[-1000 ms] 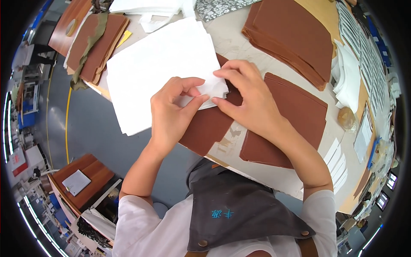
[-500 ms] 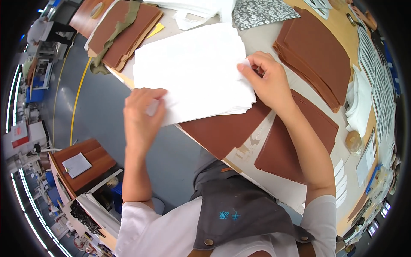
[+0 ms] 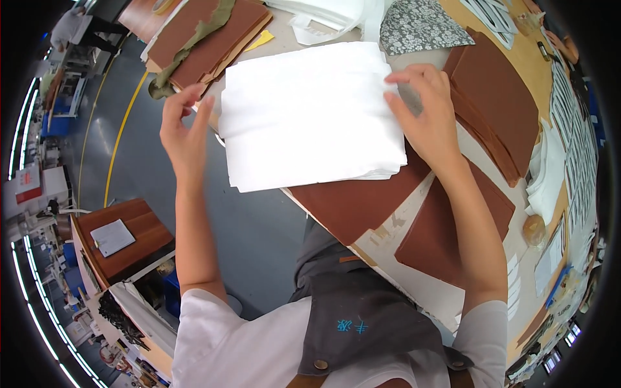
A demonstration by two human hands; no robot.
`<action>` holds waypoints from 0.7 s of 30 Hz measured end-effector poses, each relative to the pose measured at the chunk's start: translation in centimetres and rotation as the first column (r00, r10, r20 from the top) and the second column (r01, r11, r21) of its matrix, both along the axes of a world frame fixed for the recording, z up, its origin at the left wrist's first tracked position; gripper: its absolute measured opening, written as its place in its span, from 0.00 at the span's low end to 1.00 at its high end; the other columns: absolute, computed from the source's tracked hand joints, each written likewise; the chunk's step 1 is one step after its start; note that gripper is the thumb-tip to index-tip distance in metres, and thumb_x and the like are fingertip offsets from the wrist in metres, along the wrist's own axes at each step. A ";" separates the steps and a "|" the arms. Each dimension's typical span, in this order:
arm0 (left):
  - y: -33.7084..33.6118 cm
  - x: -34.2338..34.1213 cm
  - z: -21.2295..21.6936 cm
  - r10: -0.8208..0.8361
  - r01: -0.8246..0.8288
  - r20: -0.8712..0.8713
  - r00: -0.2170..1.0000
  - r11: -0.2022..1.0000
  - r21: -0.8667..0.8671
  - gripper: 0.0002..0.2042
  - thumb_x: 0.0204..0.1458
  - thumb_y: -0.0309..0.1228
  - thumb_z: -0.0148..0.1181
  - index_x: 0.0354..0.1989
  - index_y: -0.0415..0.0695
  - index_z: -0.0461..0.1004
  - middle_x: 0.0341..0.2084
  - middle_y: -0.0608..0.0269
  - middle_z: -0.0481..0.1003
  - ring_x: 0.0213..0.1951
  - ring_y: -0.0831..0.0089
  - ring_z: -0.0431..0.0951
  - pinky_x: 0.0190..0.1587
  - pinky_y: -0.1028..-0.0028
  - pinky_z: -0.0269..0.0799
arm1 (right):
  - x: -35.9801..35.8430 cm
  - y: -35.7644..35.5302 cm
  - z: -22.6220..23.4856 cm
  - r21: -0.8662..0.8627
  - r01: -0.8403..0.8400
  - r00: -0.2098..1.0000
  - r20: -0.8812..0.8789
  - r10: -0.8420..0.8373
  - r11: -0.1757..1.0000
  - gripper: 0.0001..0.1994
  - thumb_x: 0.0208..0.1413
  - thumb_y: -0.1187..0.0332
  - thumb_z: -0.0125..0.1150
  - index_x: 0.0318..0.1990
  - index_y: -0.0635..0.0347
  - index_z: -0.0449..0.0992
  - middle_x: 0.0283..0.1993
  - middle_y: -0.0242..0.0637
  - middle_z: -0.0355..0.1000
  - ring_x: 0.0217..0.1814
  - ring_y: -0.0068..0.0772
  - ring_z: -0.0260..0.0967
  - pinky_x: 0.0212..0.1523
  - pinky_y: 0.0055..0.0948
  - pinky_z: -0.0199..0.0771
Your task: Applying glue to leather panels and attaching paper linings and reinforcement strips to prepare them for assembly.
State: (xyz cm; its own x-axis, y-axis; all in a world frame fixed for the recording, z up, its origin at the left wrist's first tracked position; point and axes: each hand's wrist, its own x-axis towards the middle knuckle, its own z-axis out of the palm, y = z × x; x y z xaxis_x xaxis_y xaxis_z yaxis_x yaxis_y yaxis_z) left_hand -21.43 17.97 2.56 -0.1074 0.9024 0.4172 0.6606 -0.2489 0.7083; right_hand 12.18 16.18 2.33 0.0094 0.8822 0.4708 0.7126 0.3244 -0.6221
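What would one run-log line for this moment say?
left hand: open, at white stack left edge | right hand: fingers on stack's right side | stack: on brown sheet
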 end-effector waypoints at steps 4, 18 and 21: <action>-2.4 -0.5 1.1 -0.241 0.240 -0.308 0.920 0.970 -0.041 0.09 0.44 0.23 0.68 0.36 0.42 0.80 0.34 0.63 0.74 0.37 0.71 0.71 0.42 0.72 0.67 | 1.1 -0.8 0.2 -0.086 -0.218 0.969 0.103 0.227 0.972 0.06 0.47 0.72 0.65 0.34 0.57 0.80 0.38 0.33 0.69 0.44 0.38 0.62 0.46 0.35 0.66; -1.6 3.9 6.4 -0.207 0.146 0.268 0.941 0.962 0.231 0.10 0.56 0.20 0.55 0.45 0.31 0.74 0.40 0.55 0.76 0.39 0.74 0.77 0.42 0.79 0.73 | 0.9 1.5 7.0 -0.171 -0.151 0.862 -0.506 0.045 0.974 0.12 0.61 0.71 0.50 0.45 0.68 0.77 0.39 0.35 0.77 0.46 0.22 0.72 0.50 0.21 0.68; -7.3 3.5 4.0 -0.210 0.198 0.309 0.928 0.978 0.070 0.08 0.55 0.20 0.56 0.42 0.32 0.74 0.43 0.56 0.74 0.45 0.74 0.74 0.45 0.80 0.70 | 2.0 -3.0 3.9 -0.258 -0.242 0.763 -0.646 0.020 0.935 0.09 0.60 0.72 0.51 0.40 0.68 0.76 0.39 0.34 0.75 0.45 0.21 0.70 0.50 0.22 0.67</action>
State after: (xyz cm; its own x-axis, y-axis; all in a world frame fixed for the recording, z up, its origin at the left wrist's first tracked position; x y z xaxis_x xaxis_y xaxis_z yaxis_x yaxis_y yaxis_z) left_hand -17.90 10.63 6.52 -0.0531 0.9034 0.4254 0.3396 -0.3843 0.8585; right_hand 14.14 13.20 6.21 0.0753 0.9916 0.1052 0.0927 0.0981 -0.9909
